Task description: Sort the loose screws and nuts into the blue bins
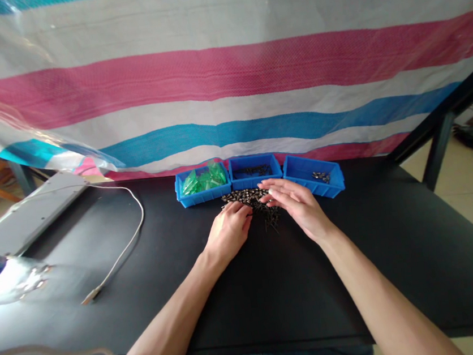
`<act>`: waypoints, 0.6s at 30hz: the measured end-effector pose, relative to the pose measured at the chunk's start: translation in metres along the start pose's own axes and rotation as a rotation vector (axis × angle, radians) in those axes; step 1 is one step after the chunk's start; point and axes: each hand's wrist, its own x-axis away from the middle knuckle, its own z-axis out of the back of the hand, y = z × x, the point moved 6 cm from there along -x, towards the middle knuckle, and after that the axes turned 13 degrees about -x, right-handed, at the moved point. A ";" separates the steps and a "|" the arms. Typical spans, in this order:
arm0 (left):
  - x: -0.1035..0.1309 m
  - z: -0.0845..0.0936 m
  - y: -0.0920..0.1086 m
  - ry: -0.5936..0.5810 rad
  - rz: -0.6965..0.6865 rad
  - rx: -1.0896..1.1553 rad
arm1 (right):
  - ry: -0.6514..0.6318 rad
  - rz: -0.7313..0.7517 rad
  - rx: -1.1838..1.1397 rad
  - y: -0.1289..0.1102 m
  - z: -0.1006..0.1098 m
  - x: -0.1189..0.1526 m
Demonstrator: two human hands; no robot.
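A pile of small metal parts (245, 195) lies on the black table, with dark screws (272, 218) at its near right side. My left hand (230, 228) is at the pile's left edge, fingers curled together on something I cannot make out. Over the pile's right side is my right hand (297, 205), its fingers apart and nothing visible in them. Behind the pile stand three blue bins: the left bin (206, 195) holds green plastic pieces (205, 179), the middle bin (258, 181) dark screws, the right bin (317, 186) a few metal parts (321, 177).
A white cable (131, 243) with a USB plug curves across the left of the black table (271, 299). Further left are a grey flat panel (31, 215) and a clear plastic object (17, 279). A striped sheet (207, 72) hangs behind; a dark metal frame (438, 149) stands right.
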 end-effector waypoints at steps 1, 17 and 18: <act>0.000 0.000 0.000 0.000 -0.008 -0.011 | -0.001 0.000 0.001 0.000 0.000 0.000; 0.001 0.028 -0.006 0.206 0.154 0.422 | -0.082 0.030 0.301 -0.002 0.001 0.001; 0.001 0.028 -0.007 0.217 0.164 0.445 | -0.101 0.028 0.317 -0.001 -0.001 0.002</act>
